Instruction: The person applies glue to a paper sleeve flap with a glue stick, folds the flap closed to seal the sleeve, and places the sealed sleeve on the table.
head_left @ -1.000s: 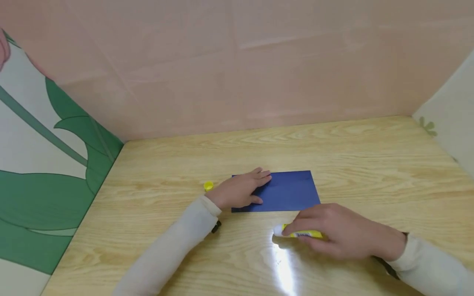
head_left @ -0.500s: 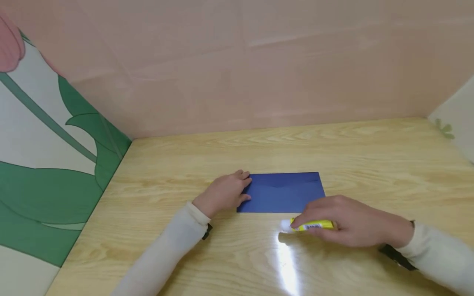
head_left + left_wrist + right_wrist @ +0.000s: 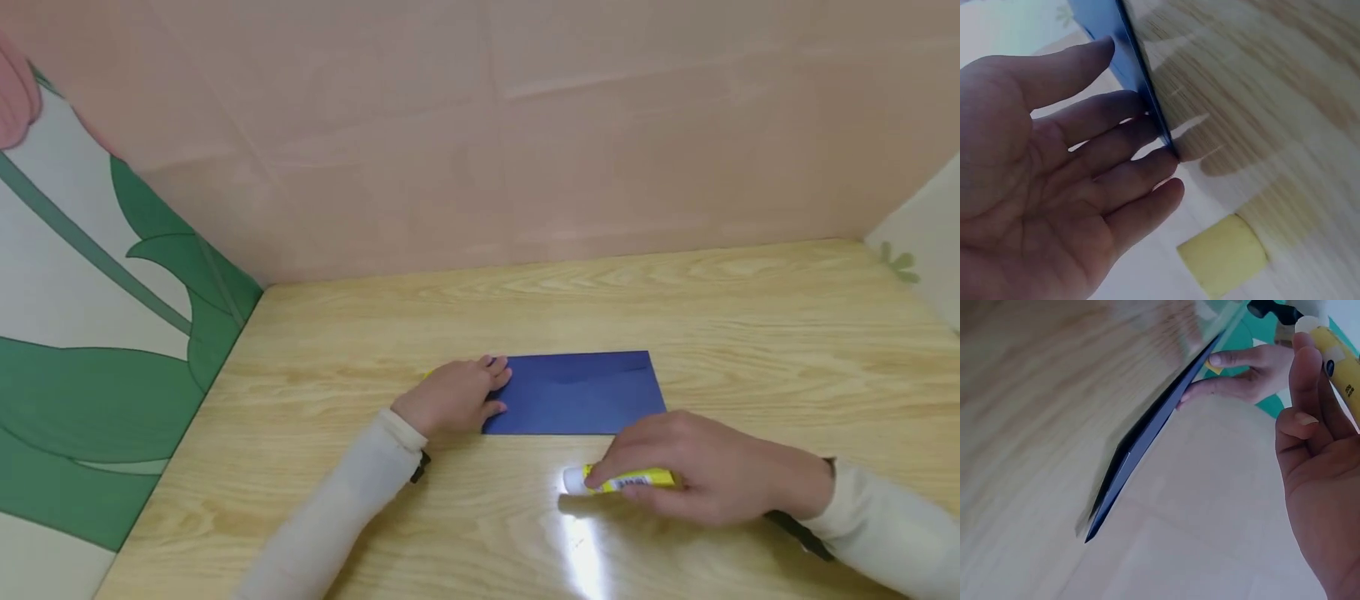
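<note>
A dark blue envelope (image 3: 581, 396) lies flat on the wooden table, its flap line showing near the far edge. My left hand (image 3: 453, 396) rests on its left end, thumb and fingertips laid over the edge with the fingers fairly straight. Between the thumb and fingers of my right hand (image 3: 697, 467) is a yellow glue stick (image 3: 641, 480), held sideways just in front of the envelope's lower right part. Its white end points left, uncapped. Beside the left fingers, a yellow cap (image 3: 1222, 256) stands on the table, mostly hidden behind that hand in the head view.
The wooden table (image 3: 337, 333) meets a pinkish backdrop (image 3: 450, 150) at its far edge. A panel with green leaves (image 3: 90, 400) borders the left side, and a pale panel (image 3: 922, 225) the right. Dark bands circle both wrists.
My left hand has drawn back leftward from over the envelope to its left end. The right hand, still gripping the glue stick, has come slightly nearer the body in the last half second.
</note>
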Action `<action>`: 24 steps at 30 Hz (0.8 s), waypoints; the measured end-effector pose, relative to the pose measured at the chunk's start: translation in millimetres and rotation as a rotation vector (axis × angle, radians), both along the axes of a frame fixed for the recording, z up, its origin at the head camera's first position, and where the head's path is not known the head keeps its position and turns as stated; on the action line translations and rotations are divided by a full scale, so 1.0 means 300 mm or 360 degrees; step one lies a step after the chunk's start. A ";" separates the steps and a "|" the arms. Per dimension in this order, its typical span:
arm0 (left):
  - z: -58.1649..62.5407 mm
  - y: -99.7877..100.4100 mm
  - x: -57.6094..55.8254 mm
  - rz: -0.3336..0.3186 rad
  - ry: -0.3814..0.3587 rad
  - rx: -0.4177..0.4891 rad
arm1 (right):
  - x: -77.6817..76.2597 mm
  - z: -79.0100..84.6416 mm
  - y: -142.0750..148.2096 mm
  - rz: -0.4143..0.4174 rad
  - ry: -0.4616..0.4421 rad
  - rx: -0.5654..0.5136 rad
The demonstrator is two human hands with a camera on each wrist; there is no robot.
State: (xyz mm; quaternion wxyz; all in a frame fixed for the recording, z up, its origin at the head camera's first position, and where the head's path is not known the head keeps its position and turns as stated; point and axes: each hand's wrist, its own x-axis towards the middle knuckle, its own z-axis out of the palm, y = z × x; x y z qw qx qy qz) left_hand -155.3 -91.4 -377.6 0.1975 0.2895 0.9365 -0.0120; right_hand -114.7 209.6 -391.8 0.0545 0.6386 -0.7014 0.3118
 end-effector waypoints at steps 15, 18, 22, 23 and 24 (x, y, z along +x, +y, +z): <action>-0.022 0.009 -0.004 0.0031 0.0228 0.0160 | 0.011 -0.015 0.009 -0.0135 0.0085 0.0000; -0.015 0.012 0.004 -0.0029 0.0365 0.0119 | 0.014 -0.018 0.004 -0.0144 0.0102 0.0003; -0.007 0.020 0.056 -0.0141 0.0501 0.0120 | 0.018 -0.023 -0.004 -0.0170 0.0132 0.0002; -0.007 0.023 0.076 -0.0165 0.0486 0.0130 | 0.019 -0.024 -0.005 -0.0173 0.0138 0.0002; -0.008 0.027 0.097 -0.0191 0.0456 0.0145 | 0.019 -0.026 -0.006 -0.0174 0.0140 0.0003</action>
